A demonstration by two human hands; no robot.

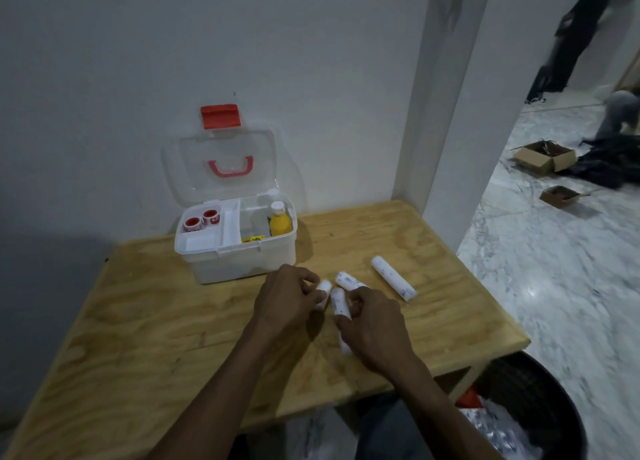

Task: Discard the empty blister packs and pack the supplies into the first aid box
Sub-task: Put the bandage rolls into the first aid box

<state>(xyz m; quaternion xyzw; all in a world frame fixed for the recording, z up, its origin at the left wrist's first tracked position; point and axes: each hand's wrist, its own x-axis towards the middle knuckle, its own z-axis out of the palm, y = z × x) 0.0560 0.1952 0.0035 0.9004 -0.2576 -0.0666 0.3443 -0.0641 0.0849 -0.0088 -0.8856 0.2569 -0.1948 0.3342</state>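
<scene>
On the wooden surface point(145, 324), the first aid box point(239, 248) stands at about 11 o'clock from the hands, its clear lid point(221, 165) tipped back against the wall with the red latch point(220, 116) at the top. Inside, two red-centred tape rolls point(201, 220) sit in the left compartment of the tray and a yellow bottle point(280, 220) with a white cap stands upright in the right compartment.

The left hand point(287, 298) has its fingers point(311, 279) curled around a short white bandage roll point(323, 291), pinching its end. The right hand point(374, 328) lies just beside it at 3 o'clock, its fingers point(343, 323) closed on a second white roll point(339, 307) that runs under the palm, with the roll's lower end showing at 6 o'clock. A third roll point(348, 281) lies touching the right hand's fingertips at 12 o'clock. A fourth, longer roll point(393, 279) lies apart on the surface at 2 o'clock from the hands, slanted.

At 5 o'clock, below the surface's edge, a dark waste bin point(540, 390) holds crumpled silvery blister packs point(491, 428)
</scene>
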